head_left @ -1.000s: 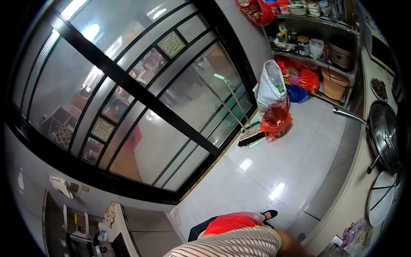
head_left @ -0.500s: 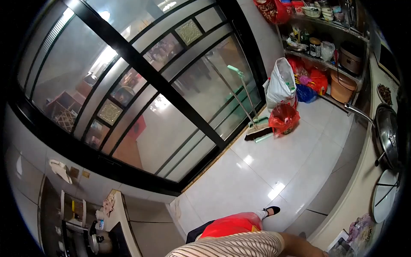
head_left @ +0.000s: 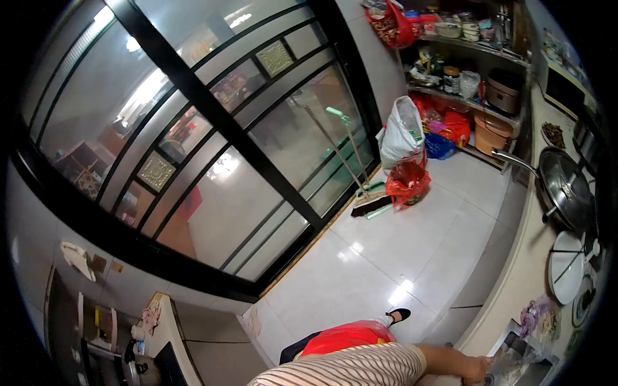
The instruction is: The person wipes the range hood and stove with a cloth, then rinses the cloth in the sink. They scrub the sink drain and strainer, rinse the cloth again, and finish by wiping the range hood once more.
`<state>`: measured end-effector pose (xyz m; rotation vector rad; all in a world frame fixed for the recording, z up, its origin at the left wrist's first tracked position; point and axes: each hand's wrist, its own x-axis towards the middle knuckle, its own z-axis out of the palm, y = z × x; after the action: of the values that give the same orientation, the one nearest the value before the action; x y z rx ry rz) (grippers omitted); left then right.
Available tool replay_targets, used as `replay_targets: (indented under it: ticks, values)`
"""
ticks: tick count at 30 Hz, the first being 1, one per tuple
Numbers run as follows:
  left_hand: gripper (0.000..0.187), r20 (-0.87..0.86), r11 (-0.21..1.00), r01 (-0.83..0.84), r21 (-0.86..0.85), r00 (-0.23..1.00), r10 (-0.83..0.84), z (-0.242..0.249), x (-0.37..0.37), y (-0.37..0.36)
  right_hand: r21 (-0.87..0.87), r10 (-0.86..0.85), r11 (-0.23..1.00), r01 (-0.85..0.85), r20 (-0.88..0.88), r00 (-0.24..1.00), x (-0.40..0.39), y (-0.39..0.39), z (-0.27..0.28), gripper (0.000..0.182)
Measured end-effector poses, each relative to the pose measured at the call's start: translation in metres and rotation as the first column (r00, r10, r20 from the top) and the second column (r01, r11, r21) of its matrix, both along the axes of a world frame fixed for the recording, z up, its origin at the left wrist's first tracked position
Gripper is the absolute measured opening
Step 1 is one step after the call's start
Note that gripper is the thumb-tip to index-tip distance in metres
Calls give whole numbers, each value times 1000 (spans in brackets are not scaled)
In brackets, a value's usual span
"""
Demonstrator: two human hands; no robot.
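My left hand (head_left: 476, 369), below a striped short sleeve (head_left: 360, 365), is at the near edge of the sink (head_left: 508, 341), low at the right. Its fingers look curled in, and I cannot tell what they hold. Clear, shiny plastic-like material (head_left: 513, 367) lies in the sink right beside the fingertips. A purple-tinted plastic bag (head_left: 535, 316) sits on the counter just past the sink corner. My right hand is out of view.
Along the counter (head_left: 502, 283) stand a white plate (head_left: 566, 270), a wok (head_left: 561, 183) and a dish of dark food (head_left: 552, 135). A broom (head_left: 370, 204) and trash bags (head_left: 405, 138) are by the glass door (head_left: 257, 180). A loaded shelf (head_left: 463, 96) fills the corner.
The view has shifted to the right, so more of the counter and sink shows. My left hand, cut off at the bottom edge before, now shows at the sink.
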<state>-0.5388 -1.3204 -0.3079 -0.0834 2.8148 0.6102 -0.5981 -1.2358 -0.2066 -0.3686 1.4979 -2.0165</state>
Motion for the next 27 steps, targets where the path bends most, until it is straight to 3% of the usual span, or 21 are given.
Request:
replay_targets:
  ticks: [1, 3, 4, 5, 7, 8, 10, 11, 12, 15, 17, 18, 20, 21, 23, 24, 25, 26, 27]
  values:
    - [24, 112, 984, 103, -146, 990, -87, 6, -9, -4, -6, -20, 1000, 20, 6, 1000, -8, 9, 1, 53]
    - [21, 95, 973, 99, -211, 992, -81, -25, -37, 22, -17, -99, 995, 99, 12, 995, -36, 48, 8, 55]
    - [17, -119, 986, -112, 126, 985, 127, -40, -36, 41, -62, -116, 991, 117, 13, 993, -54, 74, 8, 56]
    - [17, -294, 865, -146, 480, 902, 315, -58, -36, 57, -113, -107, 988, 109, 21, 994, -68, 107, 12, 57]
    - [32, -317, 791, -164, 590, 853, 414, -73, -33, 100, -363, 197, 913, -187, -10, 980, -94, 158, 10, 59]
    - [31, -168, 694, -179, 697, 901, 401, -39, -32, 86, -468, 336, 830, -302, -12, 942, -99, 175, 9, 59]
    - [33, 146, 472, -303, 828, 929, 339, 36, -29, 66, -676, 342, 732, -81, 262, 903, -97, 146, -1, 58]
    - [29, 169, 194, -288, 938, 866, 470, 45, -43, 89, -251, -339, 823, 509, 503, 795, -59, 103, 64, 59]
    - [27, 500, -188, -464, 866, 784, 367, 69, -51, 98, -225, -373, 800, 556, 538, 756, -52, 92, 74, 60]
    - [27, 613, -684, -374, 626, 778, 136, 72, -92, 148, -203, -372, 787, 583, 599, 709, -71, 108, 68, 59]
    - [28, 572, -820, -251, 515, 812, 111, 88, -115, 180, -250, -321, 789, 561, 610, 724, -83, 132, 61, 56]
    - [28, 553, -896, -193, 400, 831, 67, 112, -104, 145, -251, -328, 795, 552, 587, 740, -67, 92, 78, 54]
    - [27, 498, -914, -176, 365, 866, 33, 96, -127, 163, -319, -285, 764, 561, 613, 737, -76, 104, 74, 46]
    - [26, 470, -924, -167, 343, 882, 16, 83, -137, 168, -557, -76, 739, 379, 490, 868, -85, 113, 55, 46]
    - [25, 414, -942, -148, 302, 910, -11, 57, -154, 173, -863, 276, 499, -74, 78, 958, -101, 126, 26, 44]
    - [25, 383, -950, -136, 281, 923, -19, 49, -162, 173, -756, 80, 625, 196, 311, 947, -101, 128, 25, 44]
    - [24, 405, -966, -161, 203, 912, -67, 50, -160, 167, -577, -140, 681, 451, 502, 854, -86, 118, 48, 43]
    - [22, 424, -975, -184, 124, 898, -115, 51, -154, 157, -343, -362, 663, 665, 631, 686, -75, 111, 60, 43]
    - [21, 441, -978, -205, 43, 882, -165, 53, -148, 151, -359, -349, 677, 643, 612, 710, -74, 110, 50, 45]
